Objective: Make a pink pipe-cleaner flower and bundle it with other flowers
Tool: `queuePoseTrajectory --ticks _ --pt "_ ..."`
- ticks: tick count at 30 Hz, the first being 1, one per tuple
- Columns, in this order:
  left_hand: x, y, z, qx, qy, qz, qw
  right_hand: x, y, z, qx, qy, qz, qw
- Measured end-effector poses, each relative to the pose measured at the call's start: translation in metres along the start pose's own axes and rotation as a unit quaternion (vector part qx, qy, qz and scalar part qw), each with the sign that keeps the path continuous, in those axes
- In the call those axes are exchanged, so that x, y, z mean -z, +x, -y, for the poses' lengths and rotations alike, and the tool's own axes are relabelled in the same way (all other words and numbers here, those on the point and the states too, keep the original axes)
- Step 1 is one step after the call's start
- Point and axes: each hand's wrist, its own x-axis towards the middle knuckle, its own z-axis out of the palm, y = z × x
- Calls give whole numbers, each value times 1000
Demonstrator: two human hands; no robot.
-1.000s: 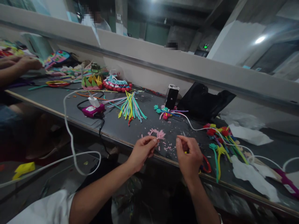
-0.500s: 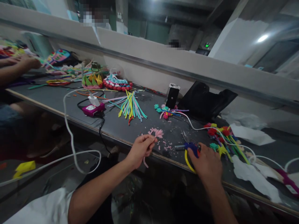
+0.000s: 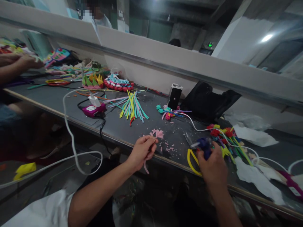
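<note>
My left hand (image 3: 143, 149) pinches a pink pipe-cleaner flower (image 3: 159, 134) at its base. The fringed head points up and away, and its stem hangs below my fingers. My right hand (image 3: 213, 164) grips a blue tool (image 3: 204, 147) that looks like a glue gun, with a pale stick at its left end; motion blurs it. Just left of that hand, a yellow loop (image 3: 193, 162) lies at the table edge. Pink clippings (image 3: 167, 147) are scattered on the dark table between my hands.
Yellow and teal pipe cleaners (image 3: 132, 108) fan out ahead. Small finished flowers (image 3: 167, 112) lie by a black-and-white box (image 3: 175, 96). More coloured flowers (image 3: 220, 134) and white paper (image 3: 257, 179) are at right. A purple power strip (image 3: 94, 109) sits left, near a co-worker's hands (image 3: 26, 61).
My right hand has lifted the blue tool off the table, moving it up and to the right. The yellow loop stays behind. My left hand with the pink flower has barely moved.
</note>
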Motion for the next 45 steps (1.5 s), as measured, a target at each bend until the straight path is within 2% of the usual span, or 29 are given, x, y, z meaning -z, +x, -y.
queuePoseTrajectory --ticks 2,4,6,8,11,17,26,45 --pt "0 0 1 -6 5 -3 1000 12 -3 11 -15 169 -9 985" --pt "1 1 2 -7 11 -5 1000 22 -9 26 -36 332 37 942" --pt "1 2 3 -6 21 -7 1000 27 -17 41 -48 421 87 901" --pt "0 1 3 -3 32 -11 999 28 -26 54 -41 449 130 883" --pt "-3 0 2 -7 49 -22 999 21 -39 65 -20 441 161 883" --pt "-5 -4 1 -24 81 -32 996 12 -52 66 53 365 174 913" --pt "-2 -2 4 -20 70 -17 997 13 -51 71 114 281 136 943" --pt "-2 -1 5 -22 70 -22 997 15 -50 73 104 260 144 949"
